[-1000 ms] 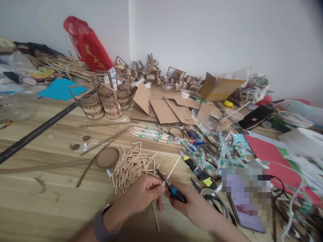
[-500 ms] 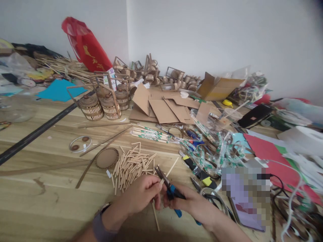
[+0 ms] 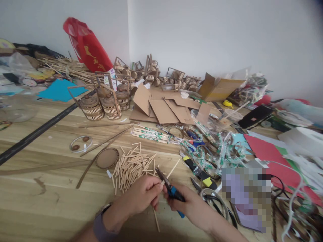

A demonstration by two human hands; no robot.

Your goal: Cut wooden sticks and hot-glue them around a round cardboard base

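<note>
My left hand (image 3: 145,191) is closed, its thumb and fingertips pinching a thin wooden stick (image 3: 174,168) that slants up to the right. Another length of stick (image 3: 156,220) pokes out below that hand. Wrapped in my right hand (image 3: 185,203) are pliers (image 3: 173,192) with black and blue handles. Their dark jaws lie at the pinched stick, close to my left fingertips; whether they bite into it is hard to see. Just beyond my left hand lies a heap of short cut sticks (image 3: 132,166), with a round brown disc (image 3: 107,158) beside it.
Wrapped chopsticks (image 3: 151,133) and torn wrappers (image 3: 222,151) lie ahead. A utility knife (image 3: 199,171) and a phone (image 3: 248,201) are right of my hands. Small lidded baskets (image 3: 92,107), cardboard sheets (image 3: 164,111) and a red bag (image 3: 88,47) stand farther back.
The pliers' handles have been squeezed closer together in my right hand, and the jaws look narrower. My left hand stays in nearly the same place.
</note>
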